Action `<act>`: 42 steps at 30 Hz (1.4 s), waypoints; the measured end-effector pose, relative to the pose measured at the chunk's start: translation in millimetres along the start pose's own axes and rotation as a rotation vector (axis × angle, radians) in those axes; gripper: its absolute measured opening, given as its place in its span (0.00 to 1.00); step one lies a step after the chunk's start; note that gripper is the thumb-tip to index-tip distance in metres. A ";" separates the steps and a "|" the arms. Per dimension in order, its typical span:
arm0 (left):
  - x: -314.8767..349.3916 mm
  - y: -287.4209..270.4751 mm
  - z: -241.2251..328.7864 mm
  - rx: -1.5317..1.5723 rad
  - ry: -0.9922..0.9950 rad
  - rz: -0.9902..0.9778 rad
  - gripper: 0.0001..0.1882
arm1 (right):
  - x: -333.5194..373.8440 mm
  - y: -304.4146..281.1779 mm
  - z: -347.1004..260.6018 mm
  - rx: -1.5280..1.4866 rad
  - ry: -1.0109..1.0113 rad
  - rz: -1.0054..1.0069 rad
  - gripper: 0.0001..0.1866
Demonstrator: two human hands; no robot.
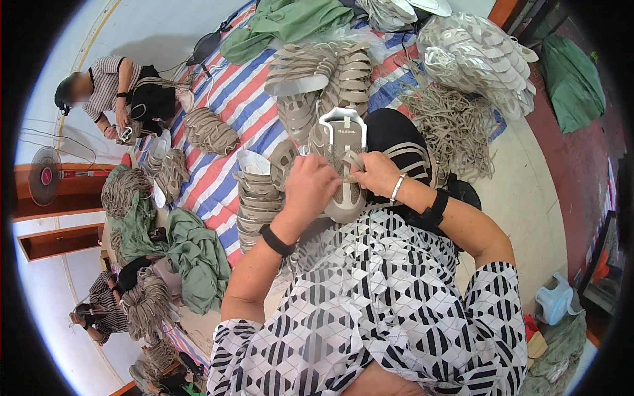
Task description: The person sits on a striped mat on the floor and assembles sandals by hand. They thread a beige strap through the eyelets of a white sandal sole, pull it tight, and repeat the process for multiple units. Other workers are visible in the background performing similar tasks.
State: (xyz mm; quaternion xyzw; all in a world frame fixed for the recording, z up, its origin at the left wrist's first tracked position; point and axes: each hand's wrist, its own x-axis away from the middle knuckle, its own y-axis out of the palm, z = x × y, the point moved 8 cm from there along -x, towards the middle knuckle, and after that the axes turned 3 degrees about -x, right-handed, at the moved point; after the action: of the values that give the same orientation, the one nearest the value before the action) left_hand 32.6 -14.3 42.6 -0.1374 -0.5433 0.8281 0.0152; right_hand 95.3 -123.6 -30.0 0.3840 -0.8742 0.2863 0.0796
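Observation:
A taupe shoe upper point(346, 135) with a white-edged collar lies in front of me, its rounded toe toward my body. My left hand point(310, 183) is closed at the left side of its lacing area, fingertips pinched; what they hold is too small to make out. On the other side, my right hand point(379, 175) pinches a flat taupe shoelace point(353, 159) at the middle of the upper. More flat laces point(408, 150) lie across my black-clad knee, just right of the shoe upper.
Stacked uppers point(257, 204) stand left of my hands, with more stacks point(310, 69) ahead. A heap of loose laces point(456, 122) lies at right, below a pile of pale uppers point(479, 59). A striped sheet point(228, 99) covers the floor. At far left, a co-worker point(112, 86) handles a shoe.

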 end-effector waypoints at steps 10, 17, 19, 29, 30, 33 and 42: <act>-6.1 27.1 -10.2 0.220 -0.092 -0.178 0.07 | 10.6 1.3 11.7 -0.104 -0.024 -0.474 0.10; -18.1 24.5 13.1 -0.007 0.099 -0.174 0.11 | 3.7 -8.7 13.5 -0.318 0.027 -0.365 0.07; -17.4 26.2 14.4 -0.038 0.083 -0.194 0.10 | 8.3 -22.6 8.5 -0.526 0.038 -0.386 0.08; -8.2 32.4 21.6 -0.133 0.108 -0.170 0.11 | -31.3 -47.2 13.3 -0.881 0.025 -0.153 0.14; -6.6 32.7 23.1 -0.150 0.117 -0.168 0.12 | -38.6 -48.6 0.4 -0.864 -0.047 -0.080 0.14; -1.7 12.1 22.6 -0.040 0.028 0.003 0.19 | -22.1 -58.0 -78.7 -1.061 -0.333 -0.187 0.14; 36.4 17.2 -11.5 0.185 -0.231 0.122 0.26 | -24.2 -69.3 -36.6 -0.452 -0.120 -0.224 0.12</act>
State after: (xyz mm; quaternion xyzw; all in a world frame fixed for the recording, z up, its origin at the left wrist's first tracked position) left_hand 2.6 -4.7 15.2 -0.0720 -0.4534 0.8843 -0.0852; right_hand 158.7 -125.4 21.9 0.4673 -0.8711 0.0496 0.1428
